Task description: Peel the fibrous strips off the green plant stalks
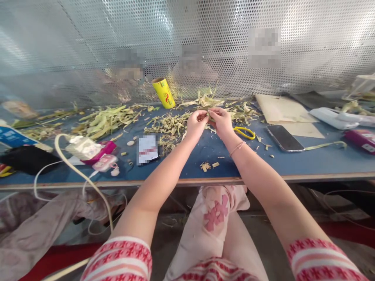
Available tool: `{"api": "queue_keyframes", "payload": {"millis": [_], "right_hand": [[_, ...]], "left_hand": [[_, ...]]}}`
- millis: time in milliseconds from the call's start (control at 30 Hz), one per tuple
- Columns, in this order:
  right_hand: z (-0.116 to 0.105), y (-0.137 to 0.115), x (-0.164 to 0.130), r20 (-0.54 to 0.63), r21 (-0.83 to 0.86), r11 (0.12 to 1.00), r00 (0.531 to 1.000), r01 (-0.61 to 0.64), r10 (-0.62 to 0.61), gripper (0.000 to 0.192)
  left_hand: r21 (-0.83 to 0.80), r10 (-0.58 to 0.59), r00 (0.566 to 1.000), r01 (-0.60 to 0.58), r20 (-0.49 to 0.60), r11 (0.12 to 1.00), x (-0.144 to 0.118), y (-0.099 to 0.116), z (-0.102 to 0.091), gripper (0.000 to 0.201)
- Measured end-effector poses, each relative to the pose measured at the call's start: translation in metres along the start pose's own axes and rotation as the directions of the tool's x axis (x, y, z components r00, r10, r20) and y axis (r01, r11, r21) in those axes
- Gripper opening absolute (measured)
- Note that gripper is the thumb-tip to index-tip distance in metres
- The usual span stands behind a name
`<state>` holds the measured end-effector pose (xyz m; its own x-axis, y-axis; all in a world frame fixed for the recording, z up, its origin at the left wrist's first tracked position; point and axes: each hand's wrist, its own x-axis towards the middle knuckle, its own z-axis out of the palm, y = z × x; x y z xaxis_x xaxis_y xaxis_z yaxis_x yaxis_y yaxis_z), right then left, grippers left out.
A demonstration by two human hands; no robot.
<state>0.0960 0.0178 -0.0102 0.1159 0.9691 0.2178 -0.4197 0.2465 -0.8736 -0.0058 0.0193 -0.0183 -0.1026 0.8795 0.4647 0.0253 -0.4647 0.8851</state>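
My left hand [197, 124] and my right hand [220, 121] meet above the blue table [307, 160], fingertips pinched together on a small pale green leaf strip [208, 114]. Heaps of the same leaf strips [168, 125] lie just left of and behind the hands. Yellow-handled scissors [244, 132] rest on the table close to my right wrist. A few small cut scraps [206, 166] lie near the table's front edge between my forearms.
A yellow roll [164, 93] stands at the back by the perforated metal wall. A black phone [284, 138] and a tan board [281, 110] lie right. A white cable [73, 166], a pink item [104, 150] and a card [147, 149] lie left.
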Motion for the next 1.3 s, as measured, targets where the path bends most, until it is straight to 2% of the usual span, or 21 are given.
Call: {"api": "queue_keyframes", "payload": {"millis": [133, 233, 333, 467, 633, 733, 800, 900, 1000, 1133, 1300], "right_hand": [[-0.001, 0.000, 0.003, 0.008, 0.065, 0.998, 1.000, 0.018, -0.018, 0.016], [-0.002, -0.002, 0.002, 0.047, 0.123, 0.992, 0.999, 0.013, -0.019, 0.016], [-0.002, -0.003, 0.001, 0.086, 0.162, 0.987, 0.996, -0.009, -0.005, 0.016], [-0.002, -0.003, -0.001, 0.112, 0.154, 0.988, 0.994, 0.002, -0.019, 0.020], [-0.004, -0.003, -0.001, 0.137, 0.139, 0.989, 0.988, 0.050, -0.069, 0.024], [-0.003, -0.003, -0.001, 0.147, 0.151, 0.985, 0.984, 0.079, -0.101, 0.026], [-0.002, -0.003, -0.001, 0.154, 0.146, 0.984, 0.981, 0.097, -0.119, 0.027], [-0.001, -0.001, 0.000, 0.151, 0.114, 0.986, 0.979, 0.122, -0.139, 0.031], [0.000, 0.002, -0.001, 0.130, 0.077, 0.983, 0.976, 0.168, -0.177, 0.034], [-0.001, 0.003, -0.001, 0.129, -0.009, 0.977, 0.969, 0.213, -0.210, 0.032], [-0.004, 0.003, -0.001, 0.177, -0.092, 0.969, 0.962, 0.228, -0.210, 0.030]], "left_hand": [[0.115, 0.165, 0.986, -0.161, -0.022, 0.980, 0.000, -0.005, -0.001, 0.018], [0.209, 0.312, 0.950, -0.300, -0.026, 0.931, -0.002, -0.007, -0.002, 0.015], [0.255, 0.408, 0.913, -0.388, -0.028, 0.886, -0.005, -0.008, -0.003, 0.011], [0.286, 0.471, 0.881, -0.439, -0.052, 0.852, -0.005, -0.008, -0.006, 0.025], [0.256, 0.483, 0.869, -0.447, -0.102, 0.857, -0.003, -0.011, -0.006, 0.036], [0.210, 0.452, 0.880, -0.420, -0.142, 0.883, -0.002, -0.011, -0.006, 0.036], [0.157, 0.401, 0.904, -0.379, -0.147, 0.912, -0.002, -0.010, -0.006, 0.036], [0.001, 0.275, 0.953, -0.277, -0.126, 0.961, -0.003, -0.008, -0.004, 0.038], [-0.163, 0.162, 0.981, -0.178, -0.105, 0.970, -0.006, -0.005, 0.000, 0.036], [-0.273, 0.051, 0.989, -0.088, -0.142, 0.958, -0.008, -0.004, 0.005, 0.026], [-0.307, -0.052, 0.986, 0.000, -0.160, 0.952, -0.003, -0.008, 0.003, 0.019]]}}
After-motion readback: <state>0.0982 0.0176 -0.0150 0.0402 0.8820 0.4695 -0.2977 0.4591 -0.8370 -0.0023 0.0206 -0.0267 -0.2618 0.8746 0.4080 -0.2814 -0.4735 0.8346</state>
